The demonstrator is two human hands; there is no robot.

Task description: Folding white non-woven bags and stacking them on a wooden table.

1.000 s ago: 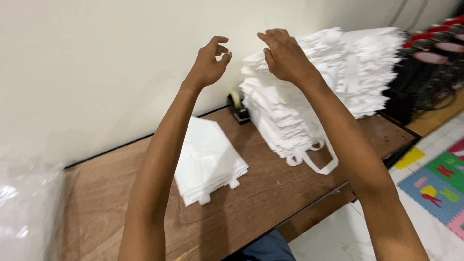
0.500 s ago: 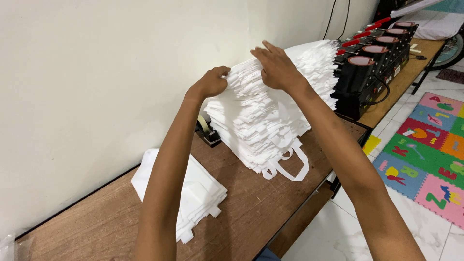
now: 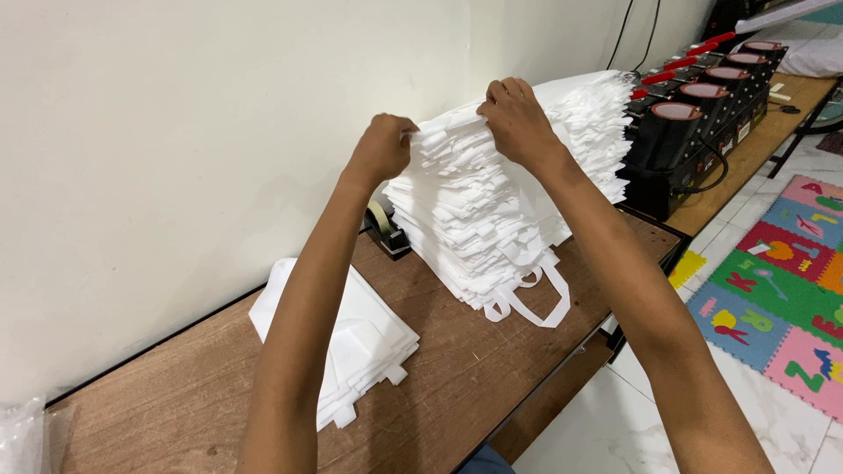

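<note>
A tall stack of white fabric bags (image 3: pixel 492 211) with loop handles stands on the brown wooden table (image 3: pixel 457 377) against the wall. My left hand (image 3: pixel 382 147) pinches the top bag at the stack's left upper edge. My right hand (image 3: pixel 514 118) grips the same top layer a little further right. A small low pile of folded white bags (image 3: pixel 356 338) lies on the table to the left, under my left forearm.
A tape dispenser (image 3: pixel 386 228) sits behind the stack by the wall. Black machines with red handles (image 3: pixel 694 114) line the table at the right. A clear plastic bag (image 3: pixel 22 439) lies at the far left. Coloured foam mats (image 3: pixel 781 290) cover the floor at right.
Both hands came down from the air onto the top of the tall stack and closed on its top bag. The view has shifted right.
</note>
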